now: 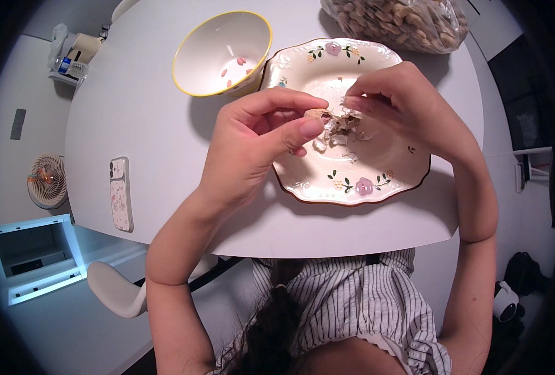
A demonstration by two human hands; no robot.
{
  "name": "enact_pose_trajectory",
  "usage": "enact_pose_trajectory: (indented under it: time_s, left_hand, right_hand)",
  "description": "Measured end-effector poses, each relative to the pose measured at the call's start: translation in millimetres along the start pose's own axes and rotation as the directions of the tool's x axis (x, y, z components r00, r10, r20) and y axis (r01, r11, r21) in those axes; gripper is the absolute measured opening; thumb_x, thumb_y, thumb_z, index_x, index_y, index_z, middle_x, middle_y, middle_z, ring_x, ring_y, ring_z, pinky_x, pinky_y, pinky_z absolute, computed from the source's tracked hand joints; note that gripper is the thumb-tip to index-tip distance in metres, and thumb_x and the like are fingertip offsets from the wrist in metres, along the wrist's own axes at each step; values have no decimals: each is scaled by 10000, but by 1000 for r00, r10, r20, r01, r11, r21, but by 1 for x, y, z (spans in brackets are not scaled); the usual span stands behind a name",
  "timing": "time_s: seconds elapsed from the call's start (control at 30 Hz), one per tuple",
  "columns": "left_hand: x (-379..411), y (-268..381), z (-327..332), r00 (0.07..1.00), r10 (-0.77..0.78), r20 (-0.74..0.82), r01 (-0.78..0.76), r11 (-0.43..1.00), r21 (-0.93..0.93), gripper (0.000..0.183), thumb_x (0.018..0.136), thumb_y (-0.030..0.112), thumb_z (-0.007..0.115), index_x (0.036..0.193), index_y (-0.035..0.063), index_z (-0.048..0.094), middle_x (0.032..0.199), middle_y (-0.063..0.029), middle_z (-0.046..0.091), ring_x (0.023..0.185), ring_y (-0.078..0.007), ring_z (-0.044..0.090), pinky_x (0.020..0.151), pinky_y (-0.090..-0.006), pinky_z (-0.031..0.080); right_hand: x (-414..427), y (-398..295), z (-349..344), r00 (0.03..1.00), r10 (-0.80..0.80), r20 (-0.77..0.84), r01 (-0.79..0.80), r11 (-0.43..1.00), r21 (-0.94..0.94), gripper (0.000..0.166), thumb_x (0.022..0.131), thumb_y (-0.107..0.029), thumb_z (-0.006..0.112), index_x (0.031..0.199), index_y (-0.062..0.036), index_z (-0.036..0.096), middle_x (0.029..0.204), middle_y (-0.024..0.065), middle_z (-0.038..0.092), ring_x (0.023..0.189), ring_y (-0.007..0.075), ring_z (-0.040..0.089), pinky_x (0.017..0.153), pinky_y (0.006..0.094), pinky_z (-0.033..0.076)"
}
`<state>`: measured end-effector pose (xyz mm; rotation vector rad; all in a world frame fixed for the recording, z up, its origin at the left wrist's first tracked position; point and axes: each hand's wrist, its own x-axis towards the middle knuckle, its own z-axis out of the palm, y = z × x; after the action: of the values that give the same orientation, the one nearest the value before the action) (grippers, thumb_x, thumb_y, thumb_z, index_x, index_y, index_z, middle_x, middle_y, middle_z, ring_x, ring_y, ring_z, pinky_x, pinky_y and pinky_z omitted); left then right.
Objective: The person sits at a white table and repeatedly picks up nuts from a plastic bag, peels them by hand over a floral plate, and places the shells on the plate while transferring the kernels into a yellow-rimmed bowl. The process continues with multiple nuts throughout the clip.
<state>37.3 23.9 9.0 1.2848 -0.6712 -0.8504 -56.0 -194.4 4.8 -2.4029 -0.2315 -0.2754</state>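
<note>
My left hand pinches a partly broken peanut pod between thumb and fingertips, over a floral ceramic plate. My right hand is just to the right of it, above the plate, thumb and index finger together on what looks like a small piece of shell. Broken peanut shells lie on the plate below the hands. Several pinkish peanut kernels rest in a white bowl with a yellow rim, beyond my left hand.
A clear plastic bag of unshelled peanuts lies at the table's far right. On the left of the white table is a phone in a patterned case. A chair stands by the near left edge, a fan farther left.
</note>
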Motion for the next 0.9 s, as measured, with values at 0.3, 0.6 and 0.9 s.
enact_pose_trajectory:
  time_s: [0.3,0.6,0.9]
  left_hand:
    - [4,-4,7,998,15,-60,-18,999,-50,284,844,96,671,1090,-14,582,965,-93,651,881,-163,654,745,-240,524]
    - [1,-4,7,997,45,-55,-46,999,-25,239,819,25,687,1023,-43,582,938,-104,652,866,-151,650,788,-265,541]
    - [-1,-13,10,907,414,80,-368,686,628,236,777,-56,681,1003,-46,614,909,-93,663,841,-150,660,752,-259,550]
  right_hand:
    - [0,-5,-4,996,18,-92,-26,996,-82,164,830,-161,644,825,2,657,599,118,548,542,208,536,534,314,428]
    - [0,-35,10,998,9,70,-32,941,338,273,936,-249,494,828,-2,540,609,149,551,541,291,550,507,373,400]
    - [-5,-35,22,999,-19,-42,24,993,114,160,847,-161,538,783,-16,554,568,155,551,532,329,555,511,405,419]
